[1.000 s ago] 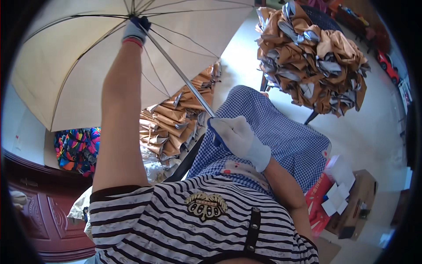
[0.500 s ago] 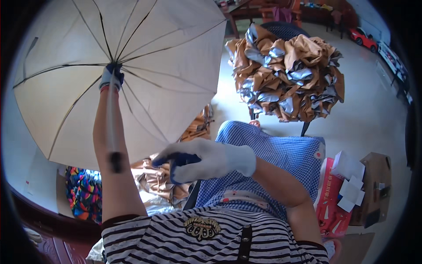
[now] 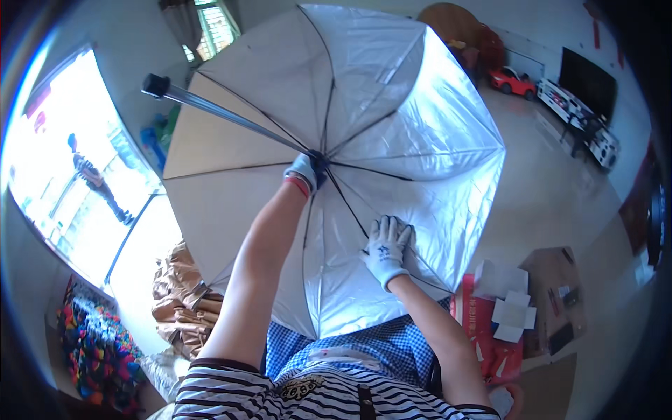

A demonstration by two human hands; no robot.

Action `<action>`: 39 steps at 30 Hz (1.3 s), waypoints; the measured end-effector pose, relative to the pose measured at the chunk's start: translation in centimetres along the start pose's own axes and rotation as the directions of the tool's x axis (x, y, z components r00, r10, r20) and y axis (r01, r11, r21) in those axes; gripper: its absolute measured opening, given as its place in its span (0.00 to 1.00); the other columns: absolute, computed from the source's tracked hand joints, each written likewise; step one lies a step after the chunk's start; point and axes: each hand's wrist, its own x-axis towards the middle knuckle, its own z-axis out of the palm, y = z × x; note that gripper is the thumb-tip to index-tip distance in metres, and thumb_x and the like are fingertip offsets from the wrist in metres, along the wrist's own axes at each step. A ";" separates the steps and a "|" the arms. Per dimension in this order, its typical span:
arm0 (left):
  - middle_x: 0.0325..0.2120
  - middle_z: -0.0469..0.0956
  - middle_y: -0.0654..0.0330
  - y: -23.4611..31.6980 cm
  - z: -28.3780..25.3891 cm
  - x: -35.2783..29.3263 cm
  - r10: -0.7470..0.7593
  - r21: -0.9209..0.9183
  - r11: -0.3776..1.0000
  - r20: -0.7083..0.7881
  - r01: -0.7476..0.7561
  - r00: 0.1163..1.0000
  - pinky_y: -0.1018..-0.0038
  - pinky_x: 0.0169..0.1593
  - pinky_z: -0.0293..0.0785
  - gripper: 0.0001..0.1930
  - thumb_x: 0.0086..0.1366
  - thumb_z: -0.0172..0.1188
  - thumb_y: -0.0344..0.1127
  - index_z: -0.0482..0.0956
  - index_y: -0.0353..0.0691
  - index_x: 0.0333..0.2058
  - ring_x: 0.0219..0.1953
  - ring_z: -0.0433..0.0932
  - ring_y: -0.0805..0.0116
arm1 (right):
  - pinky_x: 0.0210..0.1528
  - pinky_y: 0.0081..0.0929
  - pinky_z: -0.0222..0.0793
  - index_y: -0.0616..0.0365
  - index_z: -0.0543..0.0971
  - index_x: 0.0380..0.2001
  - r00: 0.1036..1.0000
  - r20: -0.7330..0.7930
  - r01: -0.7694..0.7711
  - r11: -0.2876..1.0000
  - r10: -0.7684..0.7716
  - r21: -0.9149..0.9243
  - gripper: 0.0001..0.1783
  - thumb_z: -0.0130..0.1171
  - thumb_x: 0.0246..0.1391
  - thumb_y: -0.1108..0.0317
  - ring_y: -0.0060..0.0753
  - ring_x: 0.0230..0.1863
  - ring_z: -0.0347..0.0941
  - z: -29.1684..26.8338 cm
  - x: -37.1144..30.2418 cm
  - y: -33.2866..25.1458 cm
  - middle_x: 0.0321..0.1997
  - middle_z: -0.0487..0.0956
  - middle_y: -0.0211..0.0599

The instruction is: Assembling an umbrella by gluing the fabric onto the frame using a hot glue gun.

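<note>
The open umbrella (image 3: 441,154) fills the middle of the view, its silver-grey inside and dark ribs facing me. A metal shaft (image 3: 231,117) runs from the hub to the upper left and ends in a black cap. Wearing a white and dark blue glove, my left hand (image 3: 302,171) is closed around the umbrella at its hub. Lower and to the right, my right hand (image 3: 386,250), in a similar glove, lies on the inner cloth beside a rib. Its fingers are stretched out. The umbrella's outer side is hidden.
Folded brown cloth (image 3: 183,297) lies left of my lap, with multicoloured fabric (image 3: 98,350) further left. A red box (image 3: 481,329) and an opened cardboard box (image 3: 553,301) sit at the right. Through the bright doorway a person (image 3: 94,171) stands outside.
The umbrella has shifted right and tilted, so its shaft now points to the upper left. My right hand has moved from above my lap onto the inner cloth. The head view has also shifted.
</note>
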 end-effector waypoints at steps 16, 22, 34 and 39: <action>0.40 0.80 0.49 -7.3 8.4 -13.6 -0.122 0.284 0.930 -0.361 0.233 0.925 0.63 0.43 0.76 0.29 0.57 0.64 0.52 0.74 0.37 0.49 0.40 0.80 0.53 | 0.69 0.63 0.38 0.45 0.67 0.62 0.981 0.140 -0.130 0.991 0.135 -0.039 0.35 0.52 0.55 0.42 0.47 0.67 0.56 11.7 1.2 7.1 0.68 0.62 0.42; 0.47 0.76 0.44 -9.3 11.7 -22.0 -0.161 0.907 0.301 -0.254 0.293 0.954 0.58 0.47 0.75 0.38 0.54 0.65 0.56 0.67 0.35 0.55 0.46 0.78 0.48 | 0.67 0.61 0.42 0.47 0.67 0.62 0.985 0.132 -0.101 0.992 0.110 -0.071 0.35 0.49 0.56 0.41 0.47 0.67 0.56 14.6 1.5 5.9 0.67 0.63 0.42; 0.44 0.77 0.47 -15.9 15.7 -18.0 -0.223 0.915 0.352 -0.123 0.197 0.967 0.56 0.46 0.74 0.22 0.55 0.62 0.43 0.70 0.39 0.45 0.44 0.78 0.45 | 0.60 0.60 0.53 0.50 0.74 0.51 0.979 0.179 -0.097 0.995 0.096 -0.002 0.26 0.56 0.54 0.48 0.42 0.60 0.63 15.3 2.1 7.6 0.57 0.71 0.36; 0.43 0.76 0.46 -14.7 18.3 -18.7 -0.161 0.910 0.394 -0.072 0.131 0.984 0.56 0.44 0.75 0.20 0.56 0.61 0.41 0.69 0.38 0.44 0.42 0.79 0.45 | 0.55 0.57 0.59 0.51 0.76 0.42 0.931 0.339 -0.107 0.989 0.135 -0.102 0.19 0.57 0.53 0.51 0.40 0.57 0.67 17.3 2.9 12.2 0.51 0.74 0.33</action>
